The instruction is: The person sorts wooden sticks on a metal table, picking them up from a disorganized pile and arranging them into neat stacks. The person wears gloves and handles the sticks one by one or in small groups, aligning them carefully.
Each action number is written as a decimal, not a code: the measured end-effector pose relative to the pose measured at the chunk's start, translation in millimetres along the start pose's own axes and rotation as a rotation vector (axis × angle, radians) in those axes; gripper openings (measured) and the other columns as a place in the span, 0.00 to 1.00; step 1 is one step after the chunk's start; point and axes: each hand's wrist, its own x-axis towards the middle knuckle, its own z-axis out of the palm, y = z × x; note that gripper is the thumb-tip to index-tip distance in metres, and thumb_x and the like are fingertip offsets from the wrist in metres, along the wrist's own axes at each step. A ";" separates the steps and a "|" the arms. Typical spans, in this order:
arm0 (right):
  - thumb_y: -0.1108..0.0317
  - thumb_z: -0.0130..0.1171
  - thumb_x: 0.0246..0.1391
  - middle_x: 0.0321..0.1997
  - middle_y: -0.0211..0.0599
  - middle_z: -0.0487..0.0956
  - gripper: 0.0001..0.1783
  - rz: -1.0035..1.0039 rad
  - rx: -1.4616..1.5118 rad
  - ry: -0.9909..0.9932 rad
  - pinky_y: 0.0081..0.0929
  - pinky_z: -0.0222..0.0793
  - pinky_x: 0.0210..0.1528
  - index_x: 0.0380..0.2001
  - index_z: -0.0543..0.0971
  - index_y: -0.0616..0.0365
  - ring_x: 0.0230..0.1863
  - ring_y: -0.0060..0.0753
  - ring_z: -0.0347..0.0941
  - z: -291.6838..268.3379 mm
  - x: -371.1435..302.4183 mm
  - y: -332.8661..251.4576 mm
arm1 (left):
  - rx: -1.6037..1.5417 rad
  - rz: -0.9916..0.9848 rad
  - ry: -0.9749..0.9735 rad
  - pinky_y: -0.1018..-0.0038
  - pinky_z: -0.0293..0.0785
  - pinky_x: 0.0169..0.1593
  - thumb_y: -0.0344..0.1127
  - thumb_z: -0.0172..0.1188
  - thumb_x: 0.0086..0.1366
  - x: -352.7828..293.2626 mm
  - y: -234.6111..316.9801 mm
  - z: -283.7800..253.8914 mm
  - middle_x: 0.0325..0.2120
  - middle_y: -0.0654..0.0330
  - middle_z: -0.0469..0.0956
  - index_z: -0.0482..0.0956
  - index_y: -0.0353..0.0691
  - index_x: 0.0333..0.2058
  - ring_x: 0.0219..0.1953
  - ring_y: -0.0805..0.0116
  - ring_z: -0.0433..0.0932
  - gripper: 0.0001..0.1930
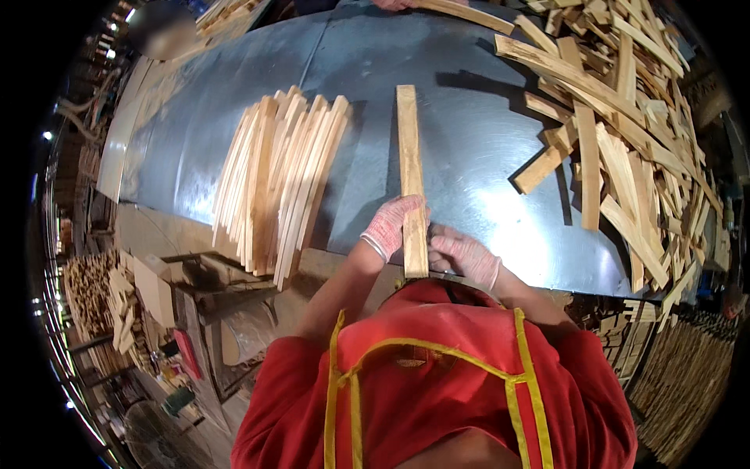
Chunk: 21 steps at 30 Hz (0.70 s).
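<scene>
A long, flat wooden strip (410, 148) points away from me over the metal table, its near end close to my body. My left hand (393, 225), in a pinkish knit glove, is closed around the strip near that end. Just right of the strip is my right hand (469, 256), gloved alike, with loosely bent fingers apart and nothing visible in them. To the left, a bundle of pale wooden strips (269, 180) lies side by side, some near ends jutting past the table edge.
A tangled heap of wooden strips (617, 133) covers the table's right side. Across the metal table (469, 141), another person's hand (396, 4) touches a strip (469, 14). A wooden stand (195, 313) is at lower left; stacked sticks (683, 383) stand at lower right.
</scene>
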 end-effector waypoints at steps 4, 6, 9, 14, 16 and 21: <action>0.62 0.66 0.66 0.61 0.42 0.79 0.37 0.113 -0.118 -0.003 0.31 0.69 0.67 0.72 0.66 0.66 0.62 0.33 0.74 40.0 32.3 33.4 | 0.044 0.027 0.031 0.61 0.82 0.38 0.36 0.69 0.67 -6.5 5.6 -17.4 0.33 0.55 0.82 0.80 0.38 0.48 0.33 0.57 0.82 0.14; 0.63 0.66 0.66 0.60 0.40 0.80 0.37 0.091 -0.094 -0.050 0.32 0.69 0.66 0.72 0.66 0.67 0.60 0.33 0.74 47.9 45.5 39.4 | 0.067 0.026 0.035 0.61 0.82 0.37 0.36 0.69 0.67 -10.1 16.5 -25.5 0.33 0.56 0.82 0.80 0.39 0.48 0.33 0.58 0.82 0.14; 0.65 0.65 0.66 0.58 0.40 0.80 0.38 0.103 -0.233 0.013 0.31 0.71 0.62 0.73 0.64 0.67 0.55 0.32 0.76 65.5 48.2 32.3 | 0.190 0.157 0.069 0.61 0.81 0.42 0.38 0.69 0.66 -21.3 30.9 -39.9 0.36 0.52 0.83 0.80 0.36 0.50 0.37 0.57 0.83 0.17; 0.67 0.64 0.64 0.47 0.35 0.80 0.42 0.000 -0.153 0.243 0.24 0.76 0.49 0.75 0.59 0.69 0.43 0.26 0.76 55.4 31.4 17.7 | 0.967 0.490 0.405 0.59 0.78 0.51 0.43 0.65 0.66 -62.6 57.2 -99.6 0.45 0.42 0.81 0.81 0.35 0.49 0.44 0.47 0.82 0.19; 0.66 0.65 0.64 0.48 0.37 0.80 0.43 -0.035 -0.204 0.336 0.26 0.77 0.50 0.75 0.58 0.72 0.45 0.29 0.77 42.9 20.3 6.5 | 1.615 0.668 0.661 0.54 0.78 0.56 0.40 0.64 0.63 -97.8 83.0 -82.5 0.52 0.43 0.79 0.79 0.35 0.53 0.50 0.43 0.81 0.22; 0.65 0.66 0.65 0.50 0.39 0.81 0.41 -0.147 -0.368 0.401 0.27 0.76 0.50 0.74 0.60 0.71 0.46 0.29 0.77 -2.1 -0.6 -36.1 | 1.880 1.096 0.846 0.52 0.78 0.55 0.28 0.65 0.52 -125.5 94.2 -156.2 0.47 0.46 0.81 0.82 0.40 0.41 0.52 0.41 0.79 0.15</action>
